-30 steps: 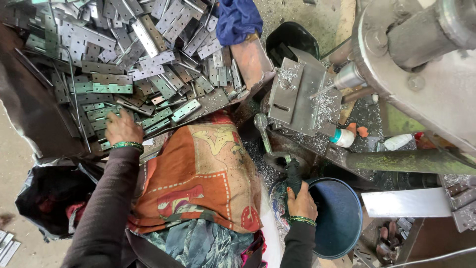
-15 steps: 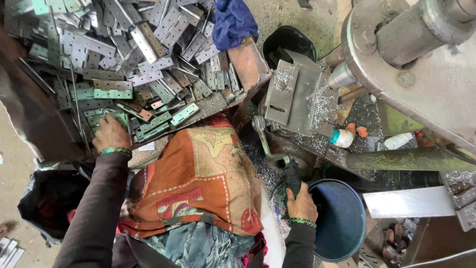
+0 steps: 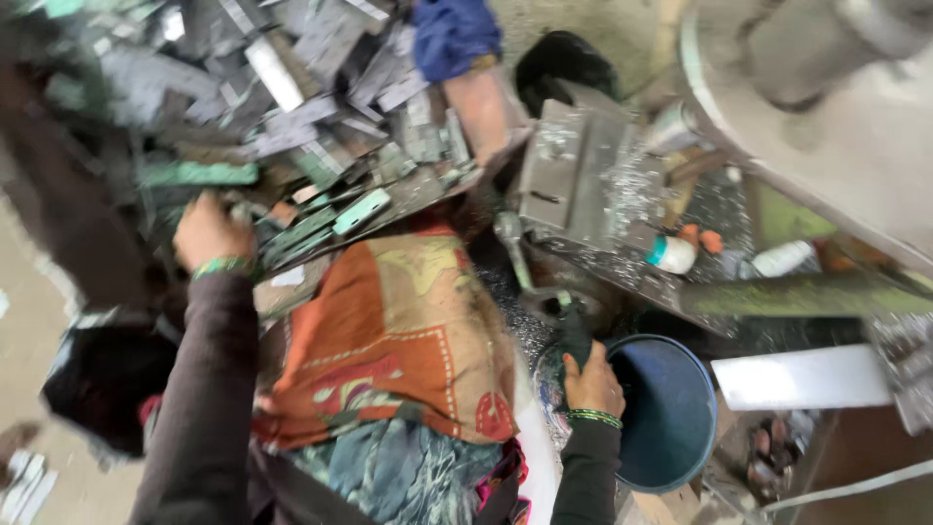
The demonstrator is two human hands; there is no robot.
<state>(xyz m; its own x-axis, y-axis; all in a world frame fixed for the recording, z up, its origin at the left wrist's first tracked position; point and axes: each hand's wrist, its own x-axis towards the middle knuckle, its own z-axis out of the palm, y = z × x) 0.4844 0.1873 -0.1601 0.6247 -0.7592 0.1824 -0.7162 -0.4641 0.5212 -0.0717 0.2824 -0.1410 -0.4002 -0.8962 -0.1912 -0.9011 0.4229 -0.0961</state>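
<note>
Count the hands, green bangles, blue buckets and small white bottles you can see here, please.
Hands: 2, left hand and right hand
Green bangles: 2
Blue buckets: 1
White bottles: 2
Total: 7

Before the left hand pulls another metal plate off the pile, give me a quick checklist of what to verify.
1. Left hand on the pile of metal plates: ok, it rests at the near edge.
2. Single plate gripped: cannot tell, view blurred.
3. Right hand on the dark lever handle: ok.
4. Blue bucket beside the right hand: ok.
5. Press block free of a plate: cannot tell, shavings cover it.
</note>
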